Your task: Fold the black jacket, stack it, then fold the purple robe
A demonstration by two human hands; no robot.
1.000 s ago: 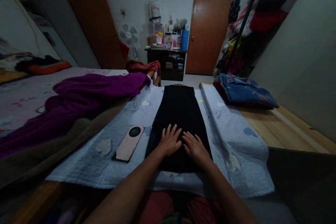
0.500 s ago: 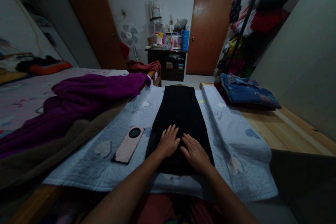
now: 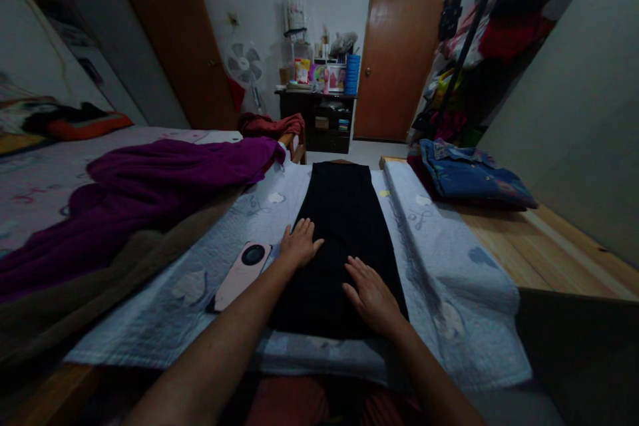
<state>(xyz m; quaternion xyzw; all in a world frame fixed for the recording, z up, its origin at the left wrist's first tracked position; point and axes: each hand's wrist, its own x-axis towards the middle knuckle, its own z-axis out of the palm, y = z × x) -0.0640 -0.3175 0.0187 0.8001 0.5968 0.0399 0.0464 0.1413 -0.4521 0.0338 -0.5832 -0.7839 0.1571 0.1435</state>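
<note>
A black garment [image 3: 341, 213] lies flat and lengthwise on a pale quilted cloth [image 3: 449, 246] in front of me; its exact kind I cannot make out. My left hand [image 3: 301, 243] rests palm down at the garment's left edge, fingers stretched out. On its lower right part lies my right hand [image 3: 372, 294], also flat, with the thumb apart from the fingers. Neither hand grips anything. Left of the garment is a pink phone [image 3: 240, 279] with a round black camera ring, partly covered by my left forearm.
A purple cloth [image 3: 164, 180] and a brown blanket [image 3: 134, 259] lie along the left side. Folded blue clothing [image 3: 474, 170] sits on the wooden surface [image 3: 554, 246] at right. Farther back are a fan [image 3: 245, 63], a dark cabinet [image 3: 314, 123] and a door [image 3: 399, 46].
My left hand has slid left and slightly away from me, from the garment's middle to its left edge. My right hand has barely moved. The left forearm now covers part of the phone.
</note>
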